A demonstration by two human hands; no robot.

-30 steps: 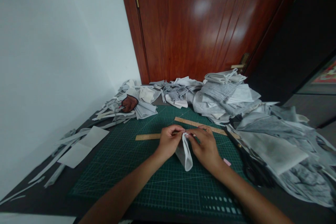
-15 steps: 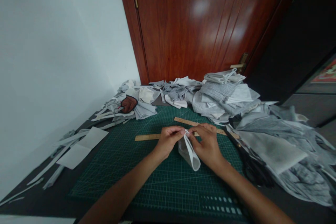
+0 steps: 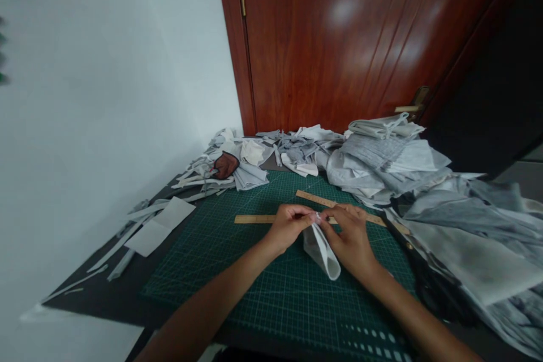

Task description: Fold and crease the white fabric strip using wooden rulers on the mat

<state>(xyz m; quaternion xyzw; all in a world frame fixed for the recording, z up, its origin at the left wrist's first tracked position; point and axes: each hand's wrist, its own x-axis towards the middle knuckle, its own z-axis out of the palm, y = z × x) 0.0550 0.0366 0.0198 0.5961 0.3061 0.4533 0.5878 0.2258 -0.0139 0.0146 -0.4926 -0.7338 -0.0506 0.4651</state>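
A folded piece of light grey fabric [image 3: 320,251] hangs between my two hands above a green cutting mat [image 3: 271,305]. My left hand [image 3: 292,225] pinches its top edge between thumb and fingers. Close beside it, my right hand [image 3: 345,232] pinches the same edge from the other side. The fabric's lower end droops in an open loop toward me. Under and behind the hands lie two wooden rulers, one [image 3: 254,219] reaching out to the left and the other [image 3: 316,199] slanting down to the right, partly covered by my right hand.
Black-handled scissors [image 3: 436,288] lie right of the mat beside a big heap of grey fabric [image 3: 475,249]. Folded cloth [image 3: 382,153] is piled at the back right. Scraps and a brown mesh piece [image 3: 226,165] sit at the back left, near pale rectangular pieces [image 3: 161,226].
The whole view has shifted, so everything appears further right. Both hands keep their pinch on the fabric, with hardly any movement against the mat.
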